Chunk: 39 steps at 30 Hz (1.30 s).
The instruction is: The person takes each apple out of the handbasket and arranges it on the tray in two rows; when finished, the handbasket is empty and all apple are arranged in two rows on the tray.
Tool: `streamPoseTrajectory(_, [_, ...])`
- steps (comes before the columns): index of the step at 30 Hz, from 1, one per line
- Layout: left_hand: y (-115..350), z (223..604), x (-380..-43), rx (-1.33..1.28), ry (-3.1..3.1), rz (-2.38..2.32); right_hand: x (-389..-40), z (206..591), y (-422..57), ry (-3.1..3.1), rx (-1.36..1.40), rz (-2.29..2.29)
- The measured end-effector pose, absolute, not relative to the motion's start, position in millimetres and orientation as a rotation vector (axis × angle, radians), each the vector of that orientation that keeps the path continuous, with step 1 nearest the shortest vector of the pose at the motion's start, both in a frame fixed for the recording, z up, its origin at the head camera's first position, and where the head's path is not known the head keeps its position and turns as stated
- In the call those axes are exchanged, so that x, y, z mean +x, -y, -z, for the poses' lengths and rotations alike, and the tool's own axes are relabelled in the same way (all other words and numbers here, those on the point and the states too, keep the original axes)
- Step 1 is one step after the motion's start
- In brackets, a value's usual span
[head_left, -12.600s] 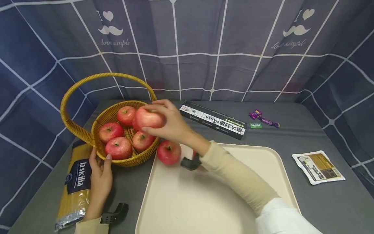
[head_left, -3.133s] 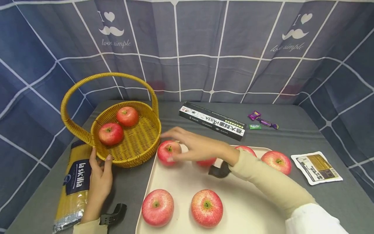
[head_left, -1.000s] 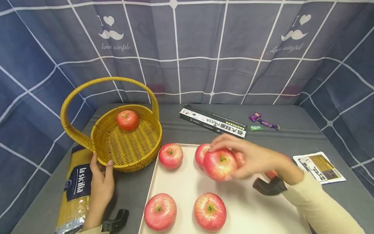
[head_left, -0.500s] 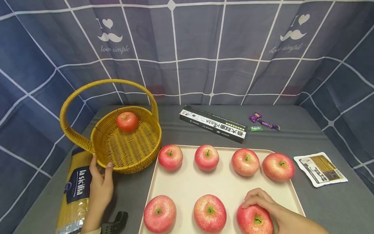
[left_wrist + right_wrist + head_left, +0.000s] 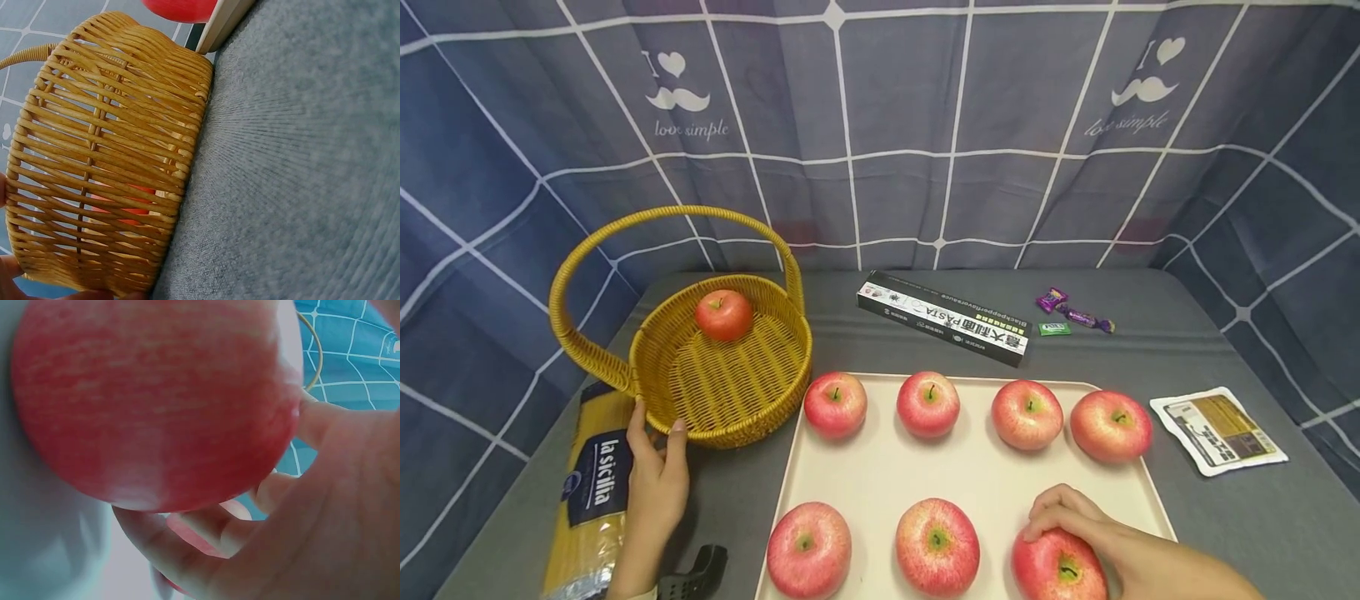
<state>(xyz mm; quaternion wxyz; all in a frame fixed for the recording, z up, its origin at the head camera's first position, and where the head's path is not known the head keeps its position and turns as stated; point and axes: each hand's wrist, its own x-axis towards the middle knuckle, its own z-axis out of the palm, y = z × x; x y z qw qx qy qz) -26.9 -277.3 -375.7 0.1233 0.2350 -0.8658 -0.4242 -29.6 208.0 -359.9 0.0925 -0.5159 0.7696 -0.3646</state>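
My left hand holds the near left side of a yellow-brown wicker basket, its thumb and a finger at the rim. One red apple lies in the basket toward the back. In the left wrist view, fingertips touch the woven wall of the basket. My right hand grips a red apple at the front right of a cream tray. Curled fingers press the side of this apple in the right wrist view. Several more apples stand on the tray in a back row and a front row.
A bag of spaghetti lies left of the basket, partly under my left hand. Behind the tray is a black and white pasta box. Wrapped candies lie at the back right, and a flat white-edged food packet right of the tray.
Apples have passed from the basket to the tray, leaving one in the basket. My right hand carried the latest apple rightward to the tray's front right. My left hand stayed at the basket.
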Motion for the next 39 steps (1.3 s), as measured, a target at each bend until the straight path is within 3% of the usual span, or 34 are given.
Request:
streamPoseTrajectory(4, [279.5,375.5,-25.1,0.704,2.505,1.235,-29.3,355.2,-207.2,-2.304,-1.520,1.076])
streamPoseTrajectory(9, [282.1,375.1,-23.1,0.720,2.503,1.241,-27.2,337.0,-206.3,-2.421,-1.222,0.985])
streamPoseTrajectory(15, [282.4,378.1,-20.4,0.735,2.507,1.247,-54.3,318.1,-188.2,-2.426,-1.494,1.032])
streamPoseTrajectory(18, [281.7,378.9,-19.9,0.740,2.518,1.240,-67.9,303.0,-165.7,-2.441,-1.451,1.015])
streamPoseTrajectory(24, [281.9,377.4,-21.0,0.730,2.503,1.214,-107.1,277.2,-88.3,-2.357,-1.354,1.001])
streamPoseTrajectory(31, [282.7,377.7,-22.7,0.712,2.504,1.223,-156.3,256.3,32.8,-2.316,-1.443,0.968])
streamPoseTrajectory(39, [279.7,379.0,-25.3,0.687,2.513,1.241,-205.4,268.8,140.7,-2.410,-1.325,0.735])
